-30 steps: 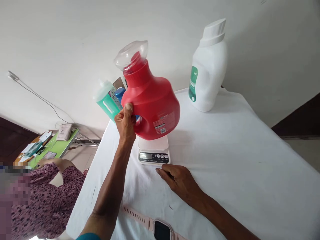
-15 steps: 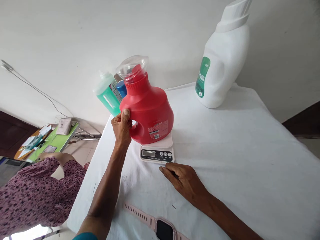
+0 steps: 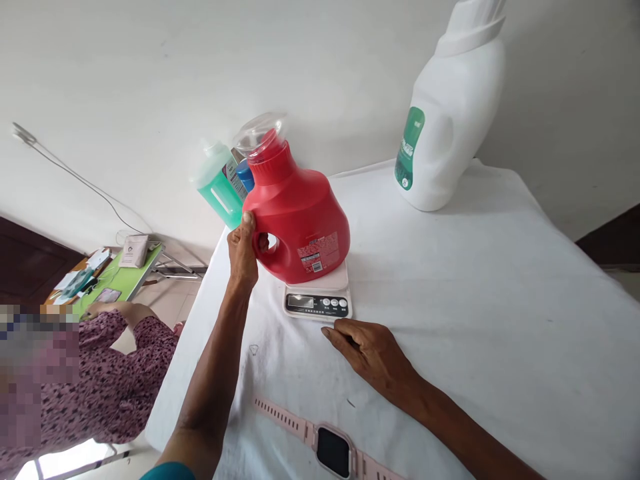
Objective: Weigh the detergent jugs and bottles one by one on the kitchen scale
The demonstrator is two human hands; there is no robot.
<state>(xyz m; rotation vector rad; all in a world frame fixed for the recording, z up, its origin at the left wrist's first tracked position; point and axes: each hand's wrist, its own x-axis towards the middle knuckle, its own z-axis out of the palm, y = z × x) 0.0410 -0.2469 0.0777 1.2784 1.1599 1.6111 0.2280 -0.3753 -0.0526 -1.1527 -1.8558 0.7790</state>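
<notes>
A white-clothed table (image 3: 475, 280) against a pale wall fills our view, with a white jug (image 3: 450, 127) at its far right and a pink smartwatch (image 3: 333, 450) at the near edge. Our left hand (image 3: 243, 250) is closed around the handle of the red detergent bottle (image 3: 297, 213), which sits on the small scale (image 3: 319, 297). Our right hand (image 3: 370, 353) lies flat, fingers loosely extended and empty, just near of the scale.

Head camera looks forward-down, close over the white-clothed table (image 3: 450, 280).
</notes>
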